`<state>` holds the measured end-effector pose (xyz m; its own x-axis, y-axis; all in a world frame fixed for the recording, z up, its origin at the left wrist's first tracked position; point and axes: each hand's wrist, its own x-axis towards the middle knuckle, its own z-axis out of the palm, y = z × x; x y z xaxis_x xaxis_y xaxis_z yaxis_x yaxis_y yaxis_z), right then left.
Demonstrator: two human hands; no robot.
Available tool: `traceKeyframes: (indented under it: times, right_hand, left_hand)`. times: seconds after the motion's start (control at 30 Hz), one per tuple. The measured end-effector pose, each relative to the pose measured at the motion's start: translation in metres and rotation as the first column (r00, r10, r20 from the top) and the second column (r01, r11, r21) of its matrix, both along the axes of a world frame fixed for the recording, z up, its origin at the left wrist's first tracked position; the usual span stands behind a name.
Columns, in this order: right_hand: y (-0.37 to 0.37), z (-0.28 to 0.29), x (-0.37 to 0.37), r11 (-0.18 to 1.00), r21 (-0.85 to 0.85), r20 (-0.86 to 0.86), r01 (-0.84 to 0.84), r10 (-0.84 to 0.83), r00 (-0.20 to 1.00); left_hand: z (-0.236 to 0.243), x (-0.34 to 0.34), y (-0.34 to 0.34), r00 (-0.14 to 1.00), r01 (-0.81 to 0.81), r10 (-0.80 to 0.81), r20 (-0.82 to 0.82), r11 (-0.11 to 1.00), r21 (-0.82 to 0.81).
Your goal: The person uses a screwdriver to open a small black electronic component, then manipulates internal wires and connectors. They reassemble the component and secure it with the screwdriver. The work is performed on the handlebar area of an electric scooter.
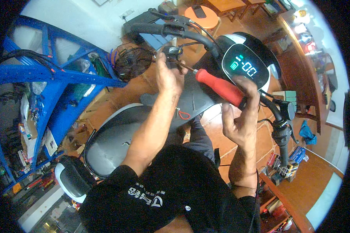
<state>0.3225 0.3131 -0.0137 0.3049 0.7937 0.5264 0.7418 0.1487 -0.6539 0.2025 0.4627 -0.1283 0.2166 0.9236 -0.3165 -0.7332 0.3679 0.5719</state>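
Note:
My right hand [243, 120] is closed around the back end of a red-handled screwdriver [217, 86], with its fingers curled over the handle. The metal shaft slants up and left toward my left hand [169, 77]. That hand is closed on a small black part [172, 50], which looks like a handlebar switch housing with a wire on it. Fingers hide where the screwdriver tip meets the part. Just beyond is the scooter handlebar [186, 34]. A lit display [245, 66] sits at its middle, right of the screwdriver.
Below my left forearm is the scooter's dark seat [114, 134], with a key on a red loop [183, 115] near it. Blue metal shelving [62, 79] stands left, beside a black fan [134, 61]. An orange stool [201, 17] bears a phone. A wooden counter [305, 73] runs along the right.

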Motion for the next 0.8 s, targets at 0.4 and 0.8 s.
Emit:
traceKeyframes:
  times: [0.4, 0.8]
  right_hand:
    - [0.008, 0.003, 0.011, 1.0, 0.013, 0.037, -0.019, 0.018, 0.999]
    - [-0.001, -0.01, 0.007, 0.992, -0.102, -0.037, 0.076, -0.08, 0.996]
  left_hand:
    - [-0.002, 0.002, -0.005, 1.0, -0.025, 0.024, -0.02, 0.999, -0.02]
    - [-0.008, 0.003, 0.0, 0.998, -0.021, 0.022, -0.061, 1.0, 0.004]
